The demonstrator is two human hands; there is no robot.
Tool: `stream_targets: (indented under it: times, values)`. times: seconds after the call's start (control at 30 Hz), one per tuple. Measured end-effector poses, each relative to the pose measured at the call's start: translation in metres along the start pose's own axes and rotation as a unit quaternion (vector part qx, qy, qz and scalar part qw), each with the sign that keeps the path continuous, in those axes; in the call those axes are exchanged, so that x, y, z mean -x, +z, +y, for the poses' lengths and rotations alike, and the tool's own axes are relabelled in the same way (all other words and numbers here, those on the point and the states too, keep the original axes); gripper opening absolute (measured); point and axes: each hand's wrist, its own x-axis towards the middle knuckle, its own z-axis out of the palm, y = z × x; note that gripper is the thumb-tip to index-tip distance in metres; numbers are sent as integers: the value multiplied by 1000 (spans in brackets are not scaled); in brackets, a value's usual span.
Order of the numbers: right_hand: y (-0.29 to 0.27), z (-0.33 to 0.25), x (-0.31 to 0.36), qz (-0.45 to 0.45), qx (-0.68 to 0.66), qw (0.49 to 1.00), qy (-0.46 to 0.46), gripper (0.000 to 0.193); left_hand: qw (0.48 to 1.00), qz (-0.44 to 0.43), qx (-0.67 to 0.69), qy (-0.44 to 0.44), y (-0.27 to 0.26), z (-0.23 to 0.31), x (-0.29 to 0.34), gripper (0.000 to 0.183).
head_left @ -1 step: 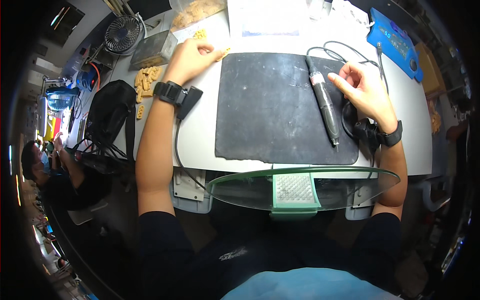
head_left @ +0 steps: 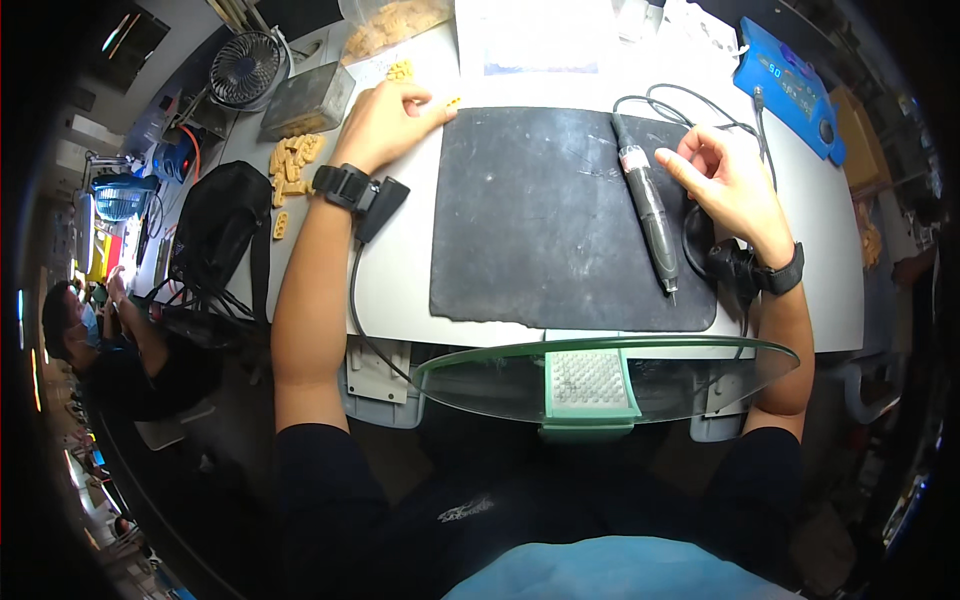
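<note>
Between the thumb and fingertips of my left hand [head_left: 390, 122] is a small yellow piece with dark spots [head_left: 452, 104], beside the top left corner of a black mat [head_left: 540, 215]. The fingers partly hide it. Just beyond that hand lies another yellow piece [head_left: 400, 70]. My right hand [head_left: 732, 185] hovers over the mat's right edge, fingers loosely curled, thumb apart, holding nothing. Left of it, a dark pen-shaped rotary tool [head_left: 650, 215] lies on the mat, its thin tip toward me and its cord running from the far end.
Several yellow pieces [head_left: 292, 165] lie left of my left forearm, near a metal block [head_left: 308, 100], a black bag [head_left: 222, 215] and a fan [head_left: 248, 68]. A bag of yellow pieces [head_left: 398, 25] and a blue control box [head_left: 790, 88] stand farther back. A clear round-edged shield [head_left: 480, 378] spans the front edge.
My left hand has shifted very slightly, with the small yellow piece still in its fingertips. The right hand and rotary tool look the same.
</note>
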Motion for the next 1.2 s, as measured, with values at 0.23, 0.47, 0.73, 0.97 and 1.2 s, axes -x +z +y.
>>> stream_targets:
  times: [0.23, 0.47, 0.73, 0.97, 1.2]
  values:
    - [-3, -9, 1, 3, -6, 1000, -10, 27, 992, 80, 61, 74, 0, -1, 2, 33]
    - [0, -8, 2, -4, -7, 1000, 8, 33, 961, 128, 171, 178, 1, 3, 1, 22]
    - [0, -10, 3, -12, -3, 1000, 22, 33, 969, 155, 126, 148, -3, 11, 3, 28]
    - [-1, -11, 3, -9, 6, 1000, 9, 32, 966, 170, 133, 143, -2, 7, 1, 30]
    - [-1, -11, 4, -4, 11, 1000, -3, 31, 964, 184, 115, 156, -1, 5, 0, 26]
